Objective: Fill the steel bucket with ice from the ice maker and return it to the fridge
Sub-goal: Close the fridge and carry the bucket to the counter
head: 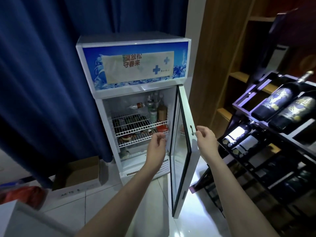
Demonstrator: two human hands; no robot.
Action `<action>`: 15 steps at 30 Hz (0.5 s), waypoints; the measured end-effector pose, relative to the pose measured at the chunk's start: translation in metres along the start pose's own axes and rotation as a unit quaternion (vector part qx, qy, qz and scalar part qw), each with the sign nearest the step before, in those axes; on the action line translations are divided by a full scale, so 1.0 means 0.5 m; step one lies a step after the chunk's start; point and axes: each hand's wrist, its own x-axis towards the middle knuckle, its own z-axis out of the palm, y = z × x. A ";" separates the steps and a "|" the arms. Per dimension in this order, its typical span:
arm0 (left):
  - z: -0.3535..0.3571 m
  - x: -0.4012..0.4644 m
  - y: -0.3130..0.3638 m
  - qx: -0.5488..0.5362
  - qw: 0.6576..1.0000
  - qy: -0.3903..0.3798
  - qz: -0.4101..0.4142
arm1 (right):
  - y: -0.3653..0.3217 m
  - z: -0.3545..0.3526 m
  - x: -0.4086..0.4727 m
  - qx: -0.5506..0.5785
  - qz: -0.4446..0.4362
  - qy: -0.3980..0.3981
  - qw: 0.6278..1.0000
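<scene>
A dark blue curtain (pixel 42 74) hung behind the white fridge (pixel 133 69), which stood on the tiled floor (pixel 106 199) with its glass door (pixel 181 151) swung open toward me, hinged on the right. A dark wine rack (pixel 266 134) with at least 4 bottles (pixel 273 101) lying on it stood to the right, wooden shelves (pixel 239 77) behind it. A cardboard box (pixel 80 173) sat left of the fridge. Inside, 2 wire racks (pixel 136 125) carried bottles and jars. The left hand (pixel 156 146) reached into the opening, fingers loosely curled, holding nothing. The right hand (pixel 205 135) was just beside the door's outer edge, fingers relaxed, not clearly touching it. I could not make out the bucket anywhere.
</scene>
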 end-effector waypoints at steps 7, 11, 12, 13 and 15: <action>0.021 0.004 -0.021 -0.003 1.000 0.004 -0.011 | 0.030 0.014 0.030 0.102 0.077 -0.065 0.990; 0.010 0.007 -0.033 0.011 1.000 0.024 -0.010 | 0.031 0.047 0.047 0.125 0.096 -0.097 0.983; 0.004 0.009 -0.037 0.013 0.999 0.030 -0.008 | 0.026 0.058 0.048 0.134 0.097 -0.109 0.980; -0.003 0.011 -0.039 0.014 0.999 0.037 -0.006 | 0.021 0.071 0.049 0.143 0.097 -0.121 0.978; -0.021 0.016 -0.041 0.009 0.998 0.056 -0.004 | 0.008 0.103 0.048 0.156 0.103 -0.145 0.972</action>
